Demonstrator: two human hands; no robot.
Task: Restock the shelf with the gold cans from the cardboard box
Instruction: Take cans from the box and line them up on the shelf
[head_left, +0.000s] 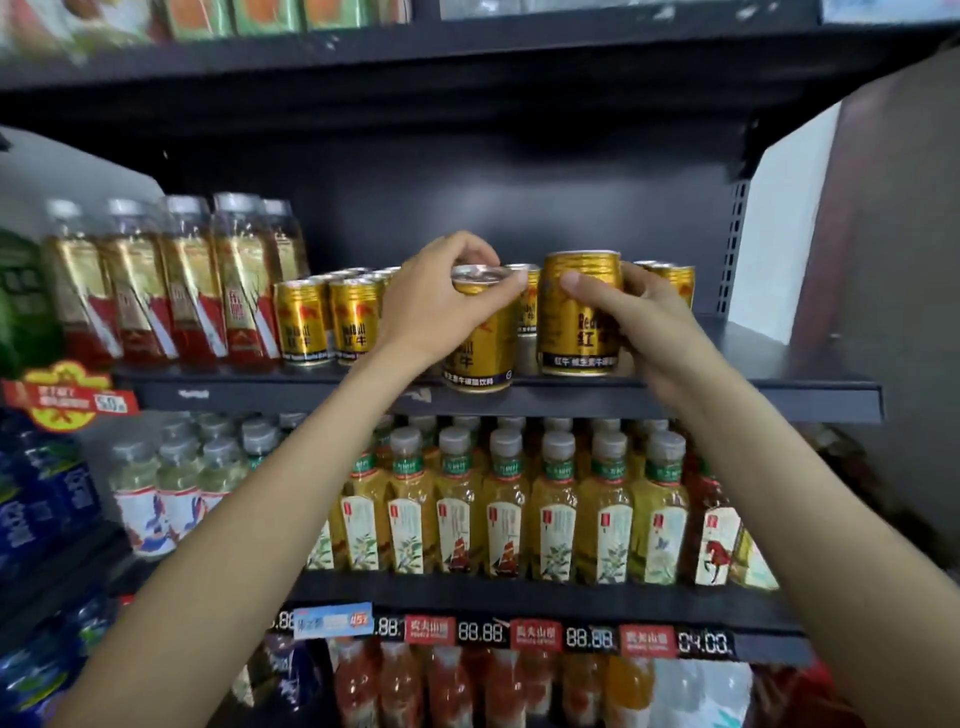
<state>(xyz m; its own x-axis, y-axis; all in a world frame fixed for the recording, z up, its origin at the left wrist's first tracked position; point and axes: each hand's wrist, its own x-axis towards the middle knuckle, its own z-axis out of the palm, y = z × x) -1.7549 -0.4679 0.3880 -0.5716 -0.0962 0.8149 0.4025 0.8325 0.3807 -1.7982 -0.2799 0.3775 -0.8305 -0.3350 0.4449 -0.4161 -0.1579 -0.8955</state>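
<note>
A dark metal shelf (779, 400) in a shop is seen from head height, with two bare arms reaching up to it. At the far left of the shelf, tall clear bottles (171, 291) with gold and red labels are lined up. Just beside them, gold cans (332, 322) are ranged in rows running back toward the rear panel.

Next to these rows, a gold can (480, 358) is gripped by the left hand (436, 306), with the fingers curled over its silver top and the thumb pressed to its side. This can is tilted slightly, and its base is seen at the shelf's front lip; whether it touches the shelf cannot be told.

To its right, a second can (579, 317) is held upright on the shelf by the right hand (644, 317), the thumb laid across its front and the fingers wrapped behind it. More cans (675, 280) are partly hidden behind that hand. The far right of the shelf is bare.

On the shelf below, yellow tea bottles (556, 509) with grey caps are packed in a row, and price tags (535, 635) are fixed along that edge.
</note>
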